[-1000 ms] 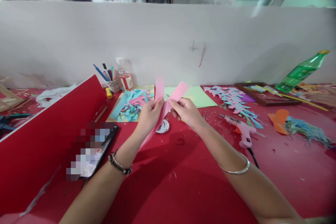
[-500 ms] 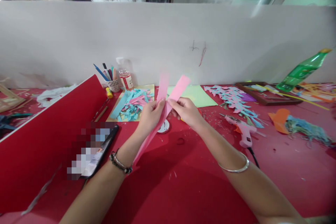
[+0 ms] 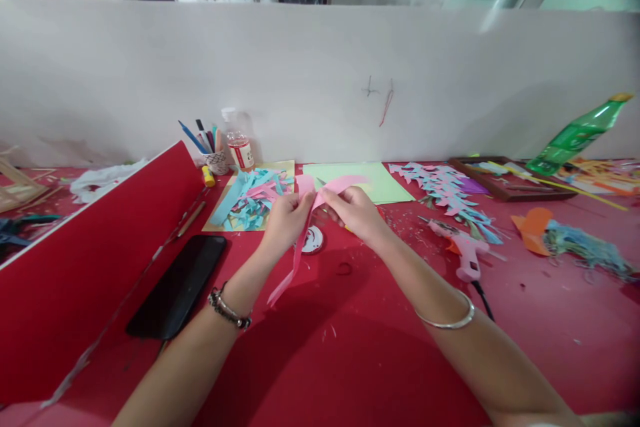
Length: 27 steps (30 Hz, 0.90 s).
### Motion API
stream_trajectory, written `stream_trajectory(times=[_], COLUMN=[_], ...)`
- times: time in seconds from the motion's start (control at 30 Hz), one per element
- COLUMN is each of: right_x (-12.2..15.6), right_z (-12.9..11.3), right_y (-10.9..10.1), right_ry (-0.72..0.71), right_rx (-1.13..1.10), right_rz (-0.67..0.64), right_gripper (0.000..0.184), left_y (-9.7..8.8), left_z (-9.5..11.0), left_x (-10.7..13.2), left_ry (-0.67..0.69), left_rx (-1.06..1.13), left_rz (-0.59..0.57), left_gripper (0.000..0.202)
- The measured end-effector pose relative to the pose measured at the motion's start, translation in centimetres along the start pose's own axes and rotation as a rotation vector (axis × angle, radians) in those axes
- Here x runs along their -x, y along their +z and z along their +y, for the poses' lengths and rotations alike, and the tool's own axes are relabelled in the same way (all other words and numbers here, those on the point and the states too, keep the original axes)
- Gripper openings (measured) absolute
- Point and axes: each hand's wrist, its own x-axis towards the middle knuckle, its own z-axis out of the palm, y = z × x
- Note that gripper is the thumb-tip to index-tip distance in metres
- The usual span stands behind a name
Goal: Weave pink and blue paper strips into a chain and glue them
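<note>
We observe our left hand [image 3: 289, 221] and right hand [image 3: 359, 215] each pinching flat pink paper strips [image 3: 345, 183] by thumb and fingers, just beyond the round white red-rimmed disc [image 3: 313, 241], a tail hanging left of it. We log a black rectangular phone [image 3: 177, 290] left of the disc, a pink plastic glue gun [image 3: 469, 257] right.

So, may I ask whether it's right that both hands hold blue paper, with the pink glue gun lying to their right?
Not quite: in the head view, the paper in the left hand and right hand is pink, not blue; the glue gun does lie to their right.
</note>
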Motion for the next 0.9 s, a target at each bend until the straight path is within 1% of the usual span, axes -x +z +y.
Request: stream_trajectory(times=[0.03,0.1,0.17,0.2,0.23,0.3,0.33,0.37,0.43,0.53,0.6,0.67,0.73,0.8,0.9], right_x=[0.0,0.0,-0.1,-0.1,-0.2,-0.3,-0.3,-0.3,-0.3,-0.2,-0.1,-0.2,-0.3,-0.4,-0.4], right_z=[0.0,0.2,0.3,0.4,0.5,0.5,0.5,0.5,0.4,0.3,0.5,0.7,0.9,1.1,1.0], right_y=[0.0,0.0,-0.1,-0.2,-0.2,-0.3,-0.3,-0.3,-0.3,-0.2,-0.1,0.0,0.0,0.0,-0.1], right_ry=[-0.003,-0.006,0.001,0.01,0.02,0.028,0.025,0.02,0.007,-0.018,-0.037,-0.044,-0.027,-0.013,-0.015], right_rx=[0.023,0.037,0.02,0.004,-0.013,-0.059,-0.083,-0.104,-0.11,-0.008,0.065,0.082,0.044,-0.024,-0.107], right_rz=[0.001,0.002,-0.007,-0.009,-0.007,0.02,0.04,0.061,0.079,0.032,0.007,0.014,0.021,0.026,0.067], right_gripper=[0.039,0.037,0.036,0.036,0.036,0.035,0.034,0.033,0.033,0.036,0.036,0.035,0.033,0.03,0.029], left_y=[0.0,-0.1,-0.1,-0.1,-0.1,-0.1,0.0,0.0,0.1,0.1,0.1,0.0,0.0,0.0,0.0], left_z=[0.0,-0.1,-0.1,-0.1,-0.1,-0.1,0.0,0.0,0.0,0.0,-0.1,-0.3,-0.4,-0.5,-0.6], left_x=[0.0,0.0,0.0,0.0,0.0,0.0,0.1,0.1,0.2,0.2,0.2,0.1,0.0,-0.1,0.0], left_ry=[0.02,0.058,0.042,0.023,-0.005,-0.066,-0.081,-0.081,-0.043,0.031,0.059,0.057,0.03,0.006,-0.008], left_rx=[-0.01,-0.053,-0.043,-0.021,0.007,0.049,0.04,0.01,-0.071,-0.157,-0.19,-0.184,-0.143,-0.092,-0.106], left_rz=[-0.011,0.023,0.094,0.106,0.089,-0.007,-0.042,-0.052,-0.007,0.093,0.117,0.129,0.141,0.112,0.007], left_gripper=[0.037,0.039,0.038,0.037,0.037,0.036,0.036,0.037,0.039,0.042,0.042,0.042,0.042,0.041,0.04])
